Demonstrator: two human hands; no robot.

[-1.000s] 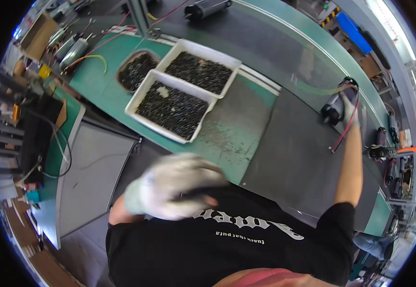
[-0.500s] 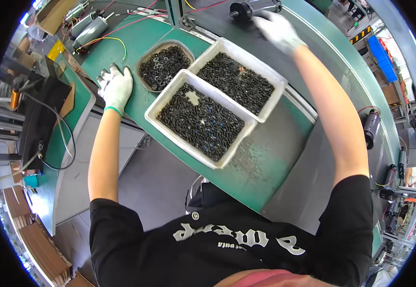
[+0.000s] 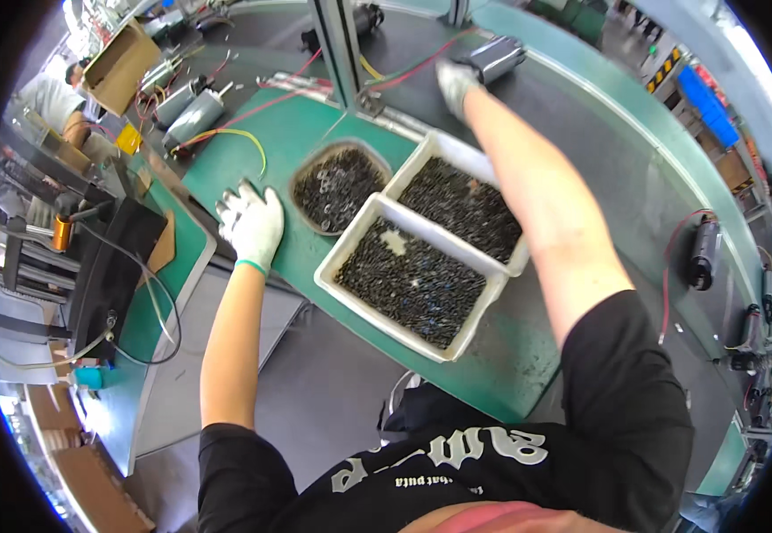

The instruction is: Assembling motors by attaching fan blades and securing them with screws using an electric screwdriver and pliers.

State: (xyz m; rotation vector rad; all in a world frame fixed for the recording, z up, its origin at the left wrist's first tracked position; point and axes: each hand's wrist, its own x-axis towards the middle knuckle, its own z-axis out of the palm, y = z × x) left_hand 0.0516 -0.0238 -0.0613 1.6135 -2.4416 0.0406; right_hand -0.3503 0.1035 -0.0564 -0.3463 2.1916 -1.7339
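My left hand (image 3: 253, 229), in a white glove with grey fingertips, rests on the green worktop with its fingers spread and nothing in it. Just right of it stands a rounded tray (image 3: 300, 206) of black and silvery rings. My right hand (image 3: 459, 89), also gloved, reaches across the dark belt at the far side. It is at the left end of a dark, shiny cylindrical motor (image 3: 499, 59). The fingers are blurred, so whether they grip the motor does not show. Beneath the right forearm are two white bins, the far one (image 3: 443, 142) and the near one (image 3: 325, 274), full of small black parts.
A metal post (image 3: 337, 53) rises at the worktop's far edge. Behind it lies another black motor (image 3: 350, 27). Several motors with wires, one silvery (image 3: 197, 117), lie at the far left. Another motor (image 3: 704, 253) sits at the right. A person (image 3: 57, 102) is at the far left.
The view has shifted, so the bins and worktop appear lower and further right. My right hand has moved left over the belt, to the motor's left end. My left hand stays on the worktop.
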